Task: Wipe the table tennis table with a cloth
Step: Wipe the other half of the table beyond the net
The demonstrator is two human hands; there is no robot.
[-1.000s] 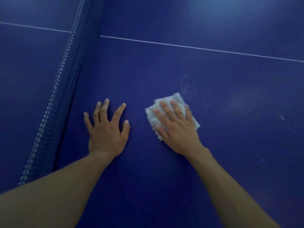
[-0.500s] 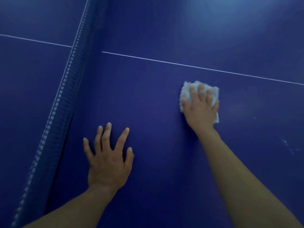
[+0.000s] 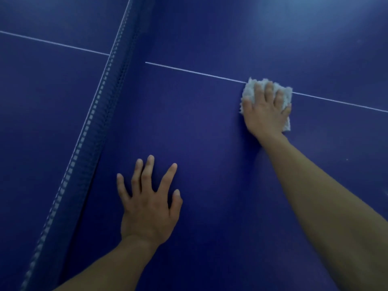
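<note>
The dark blue table tennis table (image 3: 199, 127) fills the view. My right hand (image 3: 265, 111) presses a small white fluffy cloth (image 3: 251, 87) flat against the table, right on the thin white centre line (image 3: 189, 70). The cloth shows around my fingers and at my wrist's right side; most of it is hidden under my palm. My left hand (image 3: 147, 206) lies flat on the table nearer to me, fingers spread, holding nothing.
The net (image 3: 90, 131) runs diagonally from the upper middle to the lower left, with its white top band. Beyond it lies the other half of the table (image 3: 42, 101). A few pale specks (image 3: 346, 159) sit at the right.
My right hand has slid the cloth away from me and to the right, up onto the white centre line. My left hand has stayed planted on the table.
</note>
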